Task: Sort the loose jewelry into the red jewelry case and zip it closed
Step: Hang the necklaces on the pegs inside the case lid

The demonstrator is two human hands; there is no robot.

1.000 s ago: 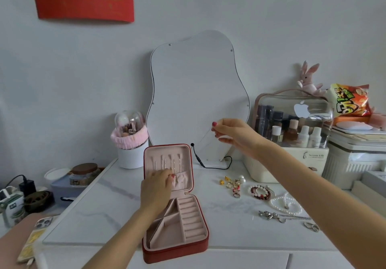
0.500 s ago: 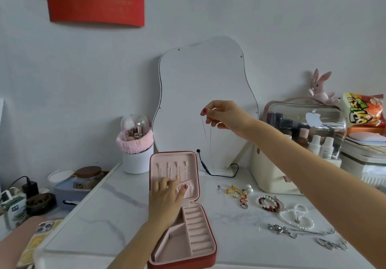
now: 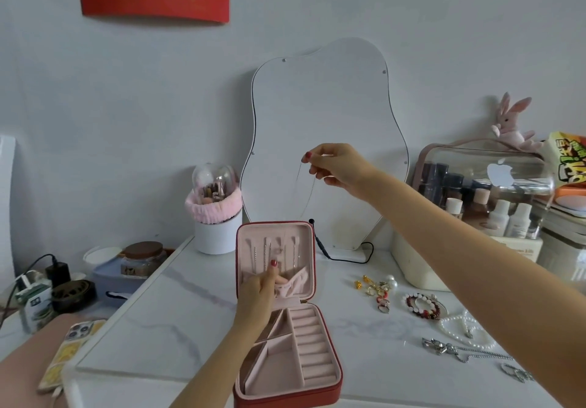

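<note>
I've got the red jewelry case lying open on the marble tabletop, lid standing upright at the far side, tray with its compartments nearest me. My left hand is in at the lid, fingers curled around the pink elastic pocket along its lower edge, gripping the fabric. Above that pocket, several thin chains hang in a row on the lid's hooks. My right hand is up in front of the wavy mirror, well above the case, thumb and fingertips pinching a fine necklace chain that dangles in a loop. To the right on the table lie the loose pieces: gold and pearl earrings, a red beaded bracelet, a pearl necklace, and a silver chain nearest me. A phone sits at the near left.
</note>
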